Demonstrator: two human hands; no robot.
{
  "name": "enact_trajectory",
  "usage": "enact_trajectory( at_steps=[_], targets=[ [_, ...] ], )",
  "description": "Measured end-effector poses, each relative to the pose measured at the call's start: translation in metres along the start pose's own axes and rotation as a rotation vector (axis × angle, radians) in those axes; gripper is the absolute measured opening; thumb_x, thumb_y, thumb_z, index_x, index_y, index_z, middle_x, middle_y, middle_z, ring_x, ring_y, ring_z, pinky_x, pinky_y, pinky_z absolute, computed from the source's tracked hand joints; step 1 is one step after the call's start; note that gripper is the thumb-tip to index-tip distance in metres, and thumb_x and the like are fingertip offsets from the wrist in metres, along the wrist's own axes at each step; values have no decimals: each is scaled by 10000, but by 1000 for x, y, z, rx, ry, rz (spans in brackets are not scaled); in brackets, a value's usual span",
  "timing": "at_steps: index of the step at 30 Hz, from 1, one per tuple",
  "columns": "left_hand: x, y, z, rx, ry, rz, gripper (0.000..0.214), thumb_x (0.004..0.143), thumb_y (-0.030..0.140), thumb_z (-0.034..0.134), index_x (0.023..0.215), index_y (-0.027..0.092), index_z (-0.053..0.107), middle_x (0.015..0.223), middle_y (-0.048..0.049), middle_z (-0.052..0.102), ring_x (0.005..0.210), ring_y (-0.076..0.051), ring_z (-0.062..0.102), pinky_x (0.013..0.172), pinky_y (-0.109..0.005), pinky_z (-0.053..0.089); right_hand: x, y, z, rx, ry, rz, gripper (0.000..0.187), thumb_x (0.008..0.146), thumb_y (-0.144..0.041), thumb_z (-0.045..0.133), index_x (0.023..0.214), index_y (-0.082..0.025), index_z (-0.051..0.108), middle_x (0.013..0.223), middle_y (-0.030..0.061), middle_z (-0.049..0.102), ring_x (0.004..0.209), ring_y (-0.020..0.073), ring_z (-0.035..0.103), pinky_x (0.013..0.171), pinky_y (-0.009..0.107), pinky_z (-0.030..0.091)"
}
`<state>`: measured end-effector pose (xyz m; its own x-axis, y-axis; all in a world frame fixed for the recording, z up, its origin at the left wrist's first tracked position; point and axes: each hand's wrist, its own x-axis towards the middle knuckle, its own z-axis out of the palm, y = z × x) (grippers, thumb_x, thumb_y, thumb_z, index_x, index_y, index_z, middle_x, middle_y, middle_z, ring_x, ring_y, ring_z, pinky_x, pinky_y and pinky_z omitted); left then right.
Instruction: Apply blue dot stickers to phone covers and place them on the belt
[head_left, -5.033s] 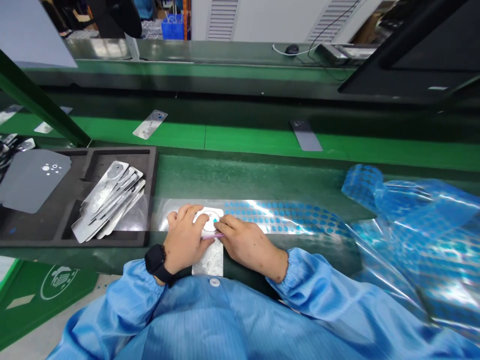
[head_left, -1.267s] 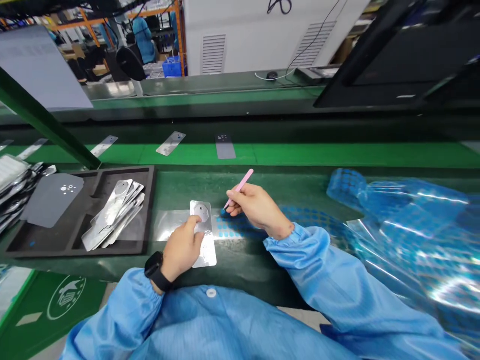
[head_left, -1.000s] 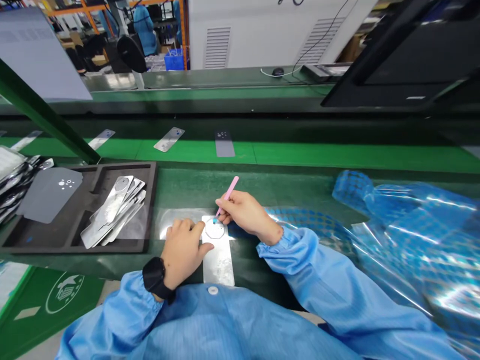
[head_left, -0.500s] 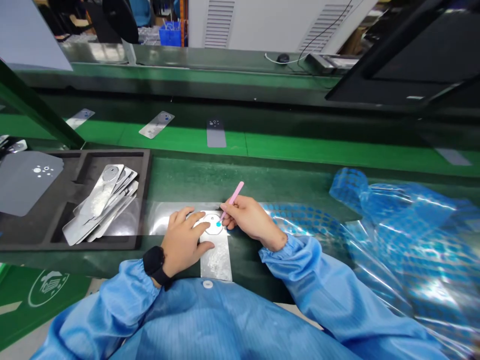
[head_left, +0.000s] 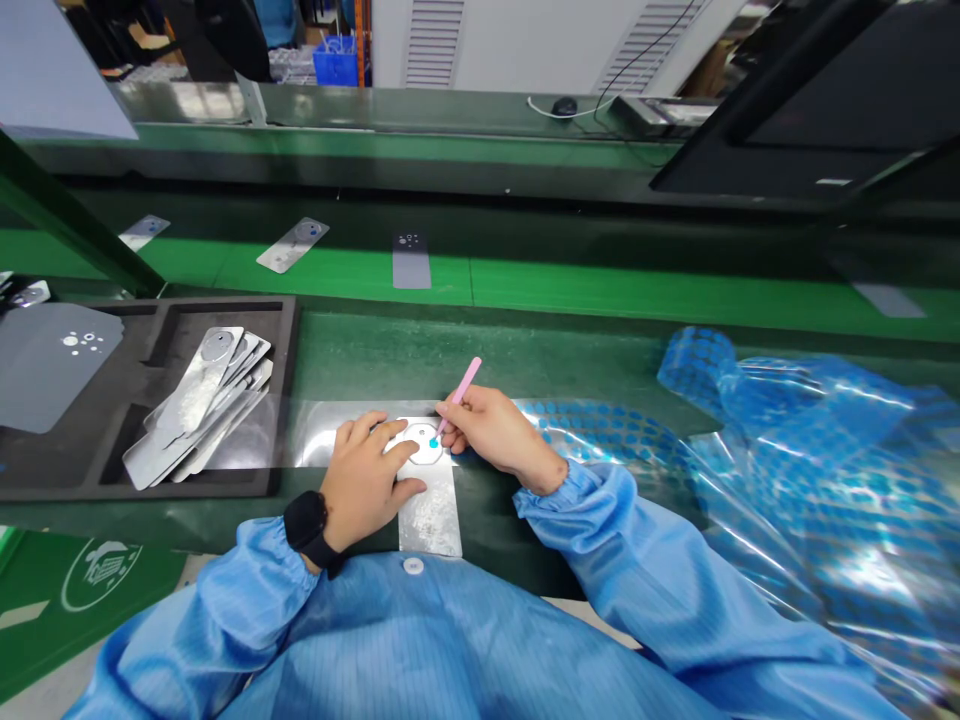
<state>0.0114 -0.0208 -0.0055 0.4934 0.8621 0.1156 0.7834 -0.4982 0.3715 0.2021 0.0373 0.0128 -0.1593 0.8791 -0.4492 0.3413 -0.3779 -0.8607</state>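
A silvery phone back panel (head_left: 429, 515) lies flat in front of me, with a round camera area at its far end. On that round area sits a small blue dot sticker (head_left: 433, 443). My left hand (head_left: 369, 478) rests on the panel's left side, fingers spread and holding nothing. My right hand (head_left: 499, 430) pinches pink tweezers (head_left: 466, 382), their tip down at the blue dot. Under the panel's far end runs a clear film strip (head_left: 330, 425), which carries rows of blue dots (head_left: 600, 425) on the right.
To the left stands a dark foam tray (head_left: 289, 400) with a stack of silvery panels (head_left: 199, 410) and grey sheets (head_left: 56, 370). Crumpled clear film (head_left: 840, 480) with blue dots covers the right. Several panels, one a grey panel (head_left: 412, 262), lie on the green belt (head_left: 540, 285) beyond.
The panels on the green belt have moved left. Both hands keep their places on and over the phone panel, with the tweezers' tip still at the blue dot.
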Motion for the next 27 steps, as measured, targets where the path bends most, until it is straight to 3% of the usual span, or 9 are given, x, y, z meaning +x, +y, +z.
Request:
enact_trajectory(
  at_steps=[11, 20, 27],
  targets=[
    [2, 4, -6, 16, -64, -23, 392, 765, 353, 747, 1130, 249, 650, 1258, -101, 595, 1233, -344, 407, 941, -528, 370, -2, -2, 0, -15, 1, -20, 225, 875, -173, 588, 651, -150, 580, 553, 6, 645, 448, 96, 605, 448, 184, 498],
    [8, 14, -14, 72, -146, -47, 378, 803, 332, 700, 1175, 356, 637, 1270, -91, 547, 1214, -352, 384, 872, -524, 357, 0, 3, 0, -63, -11, -54, 200, 891, -188, 557, 694, -155, 570, 561, -3, 638, 462, 100, 607, 468, 200, 509],
    [10, 19, -15, 95, -153, -40, 339, 811, 300, 671, 1148, 329, 649, 1215, -107, 548, 1148, -336, 415, 835, -504, 366, 0, 2, 2, -62, -2, -62, 202, 888, -181, 558, 687, -166, 560, 540, -13, 623, 453, 96, 600, 459, 191, 497]
  ],
)
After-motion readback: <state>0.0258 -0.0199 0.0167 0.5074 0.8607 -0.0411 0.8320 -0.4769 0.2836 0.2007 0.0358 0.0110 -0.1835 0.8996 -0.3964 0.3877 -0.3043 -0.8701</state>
